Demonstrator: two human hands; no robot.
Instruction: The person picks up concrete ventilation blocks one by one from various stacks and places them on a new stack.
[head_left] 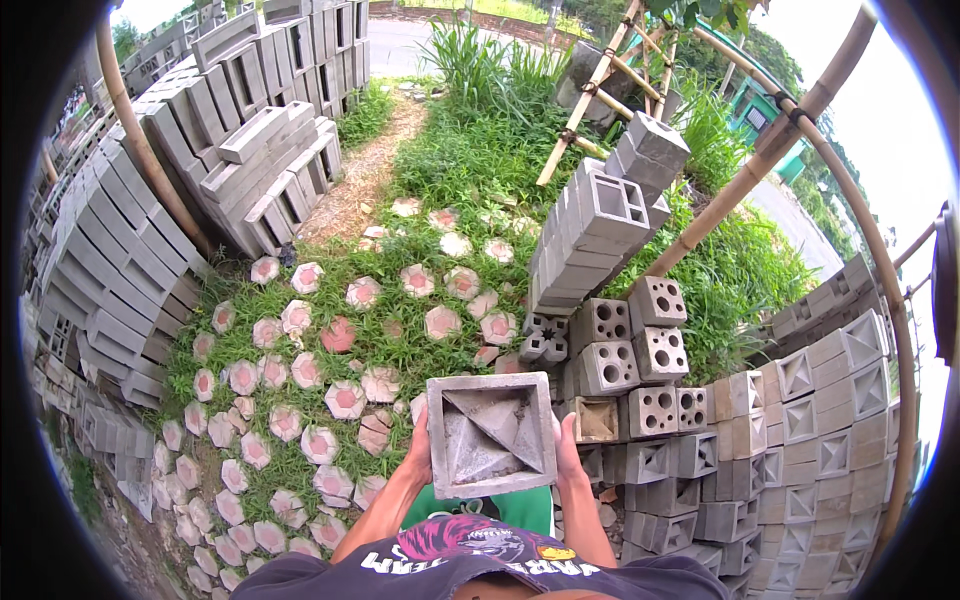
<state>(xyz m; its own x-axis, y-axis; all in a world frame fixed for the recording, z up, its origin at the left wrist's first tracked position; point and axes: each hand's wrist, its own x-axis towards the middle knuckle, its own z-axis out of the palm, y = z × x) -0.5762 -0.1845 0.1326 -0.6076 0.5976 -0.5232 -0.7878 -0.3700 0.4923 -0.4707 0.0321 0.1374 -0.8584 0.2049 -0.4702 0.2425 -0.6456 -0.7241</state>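
Block (495, 440), clamped in a two-handed grip before the person's shirt (450, 558)

Grassy ground (450, 165) bears stacks (110, 255) along its left and right edges, hexagonal pavers (362, 292) between; the grey block shows a ridged recess, left hand (420, 450) and right hand (568, 452) on opposite sides.

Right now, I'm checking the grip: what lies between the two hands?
A grey concrete block, held with the left hand and the right hand at opposite sides, as the head view shows.
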